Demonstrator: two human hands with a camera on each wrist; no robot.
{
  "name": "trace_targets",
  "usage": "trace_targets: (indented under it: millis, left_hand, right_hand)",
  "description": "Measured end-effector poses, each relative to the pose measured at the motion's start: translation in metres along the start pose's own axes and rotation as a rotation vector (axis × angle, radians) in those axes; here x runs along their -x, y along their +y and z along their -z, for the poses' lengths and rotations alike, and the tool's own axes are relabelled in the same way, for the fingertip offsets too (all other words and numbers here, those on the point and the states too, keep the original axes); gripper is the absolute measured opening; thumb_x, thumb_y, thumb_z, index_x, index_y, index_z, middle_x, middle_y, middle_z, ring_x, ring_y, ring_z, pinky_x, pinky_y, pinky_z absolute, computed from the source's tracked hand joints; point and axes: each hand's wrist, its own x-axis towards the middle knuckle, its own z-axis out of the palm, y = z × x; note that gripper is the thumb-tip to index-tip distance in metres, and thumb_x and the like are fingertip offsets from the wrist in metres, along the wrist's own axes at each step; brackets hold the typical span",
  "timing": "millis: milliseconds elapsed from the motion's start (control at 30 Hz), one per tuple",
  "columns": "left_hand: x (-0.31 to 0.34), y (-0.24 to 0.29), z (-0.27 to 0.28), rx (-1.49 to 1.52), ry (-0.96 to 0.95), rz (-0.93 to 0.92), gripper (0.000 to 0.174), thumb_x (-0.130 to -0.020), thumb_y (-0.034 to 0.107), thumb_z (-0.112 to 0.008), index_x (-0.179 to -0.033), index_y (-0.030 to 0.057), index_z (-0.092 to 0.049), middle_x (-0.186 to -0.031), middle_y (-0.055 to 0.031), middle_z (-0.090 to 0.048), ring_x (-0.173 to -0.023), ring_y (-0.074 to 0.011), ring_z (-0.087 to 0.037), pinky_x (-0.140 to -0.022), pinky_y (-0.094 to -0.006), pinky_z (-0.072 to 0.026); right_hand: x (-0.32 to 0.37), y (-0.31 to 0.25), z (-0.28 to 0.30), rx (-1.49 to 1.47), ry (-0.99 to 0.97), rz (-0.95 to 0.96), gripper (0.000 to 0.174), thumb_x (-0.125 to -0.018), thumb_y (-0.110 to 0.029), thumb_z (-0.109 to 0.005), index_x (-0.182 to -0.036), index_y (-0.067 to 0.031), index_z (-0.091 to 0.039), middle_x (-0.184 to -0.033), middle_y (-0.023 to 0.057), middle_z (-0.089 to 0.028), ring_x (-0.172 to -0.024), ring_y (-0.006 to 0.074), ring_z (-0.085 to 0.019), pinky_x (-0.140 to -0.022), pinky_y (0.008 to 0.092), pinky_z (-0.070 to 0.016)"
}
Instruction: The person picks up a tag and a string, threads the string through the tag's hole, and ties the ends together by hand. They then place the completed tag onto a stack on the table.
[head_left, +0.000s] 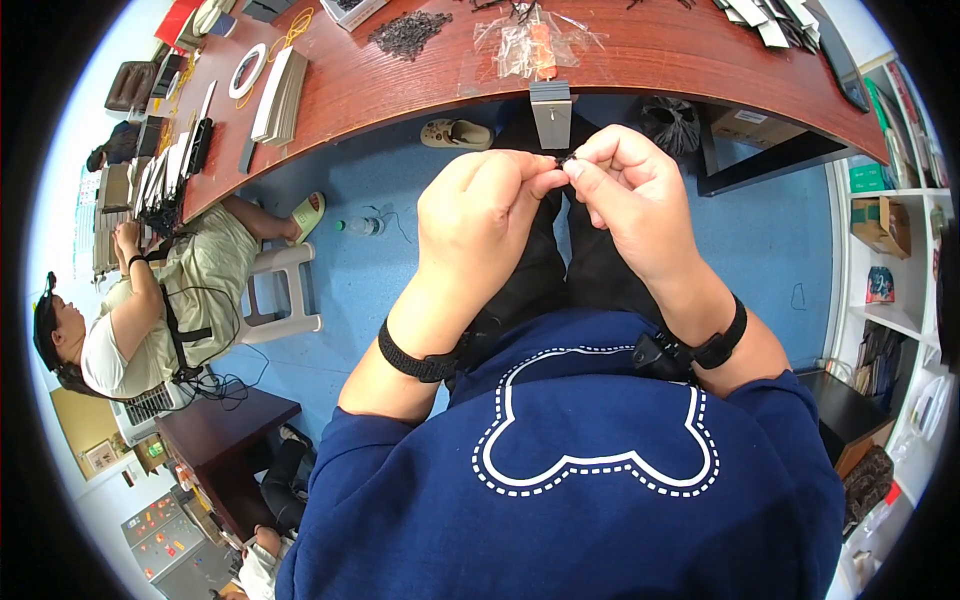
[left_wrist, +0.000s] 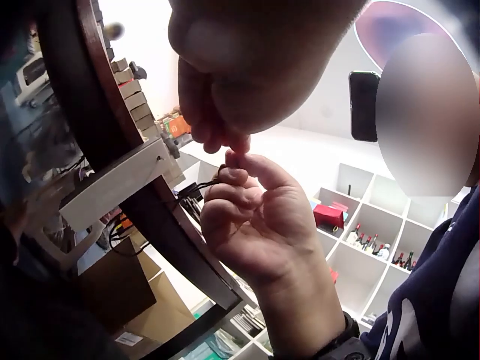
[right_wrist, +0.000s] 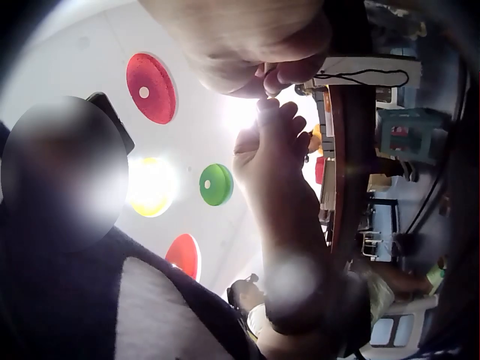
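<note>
Both hands meet in front of the body, just short of the table edge, at a thin black cord (head_left: 563,158). My left hand (head_left: 470,215) pinches it between thumb and forefinger. From the other side my right hand (head_left: 635,195) pinches it too, with fingertips nearly touching the left ones. Part of the black cord (left_wrist: 193,189) trails from the right fingers in the left wrist view. A loop of the black cord (right_wrist: 367,77) shows in the right wrist view. The pinched bit is mostly hidden by the fingertips. Just beyond the hands, a grey stack of cards (head_left: 550,112) juts over the table edge.
On the red-brown table (head_left: 370,95) lie a pile of small black pieces (head_left: 410,36), a clear plastic bag (head_left: 515,50), a cream card stack (head_left: 280,97) and a white tape roll (head_left: 248,71). A seated person (head_left: 150,310) works at the left. Shelves (head_left: 890,260) stand at right.
</note>
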Motion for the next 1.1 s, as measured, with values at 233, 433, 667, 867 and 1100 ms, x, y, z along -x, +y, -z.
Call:
trace_targets:
  millis: [233, 433, 667, 867, 1100]
  left_hand:
    - [0.0011, -0.0016, -0.0008, -0.020, 0.007, -0.021, 0.013, -0.069, 0.011, -0.072, -0.075, 0.0066, -0.062, -0.070, -0.0062, -0.063, -0.064, -0.0226, -0.060, -0.056, -0.0308, -0.0487]
    - [0.0030, -0.0018, -0.0029, 0.018, 0.029, -0.018, 0.014, -0.068, 0.012, -0.073, -0.074, 0.0072, -0.061, -0.069, -0.0061, -0.062, -0.063, -0.0229, -0.060, -0.055, -0.0308, -0.0490]
    - [0.0039, -0.0032, -0.0006, 0.006, 0.028, -0.022, 0.015, -0.069, 0.012, -0.073, -0.074, 0.0070, -0.060, -0.069, -0.0059, -0.062, -0.063, -0.0228, -0.060, -0.055, -0.0308, -0.0490]
    - [0.0043, -0.0028, -0.0003, 0.018, 0.037, -0.018, 0.014, -0.069, 0.011, -0.072, -0.073, 0.0067, -0.060, -0.069, -0.0057, -0.062, -0.064, -0.0227, -0.060, -0.056, -0.0310, -0.0491]
    - [0.0044, -0.0018, 0.0001, 0.023, 0.023, -0.004, 0.014, -0.069, 0.011, -0.072, -0.072, 0.0068, -0.060, -0.069, -0.0053, -0.062, -0.064, -0.0225, -0.060, -0.056, -0.0313, -0.0492]
  right_hand:
    - [-0.0012, -0.0031, 0.0027, -0.036, -0.040, -0.021, 0.005, -0.084, -0.003, -0.055, -0.079, -0.0040, -0.056, -0.068, -0.0050, -0.052, -0.056, -0.0019, -0.043, -0.048, 0.0146, -0.0324]
    - [-0.0020, -0.0039, 0.0062, -0.148, -0.074, -0.190, 0.007, -0.083, -0.008, -0.053, -0.077, -0.0055, -0.056, -0.064, -0.0048, -0.050, -0.051, -0.0002, -0.039, -0.046, 0.0150, -0.0301]
    - [-0.0019, -0.0055, 0.0033, -0.267, -0.062, -0.262, 0.005, -0.082, -0.008, -0.054, -0.078, -0.0067, -0.056, -0.063, -0.0038, -0.049, -0.048, 0.0010, -0.037, -0.044, 0.0155, -0.0300]
    - [-0.0013, -0.0024, 0.0027, -0.235, -0.049, -0.221, 0.002, -0.083, -0.008, -0.055, -0.081, -0.0069, -0.056, -0.065, -0.0030, -0.050, -0.049, 0.0011, -0.039, -0.045, 0.0154, -0.0310]
    - [0.0001, -0.0018, 0.0001, -0.132, -0.039, -0.114, 0.003, -0.085, -0.007, -0.056, -0.083, -0.0063, -0.055, -0.067, -0.0044, -0.051, -0.053, -0.0002, -0.042, -0.046, 0.0149, -0.0335]
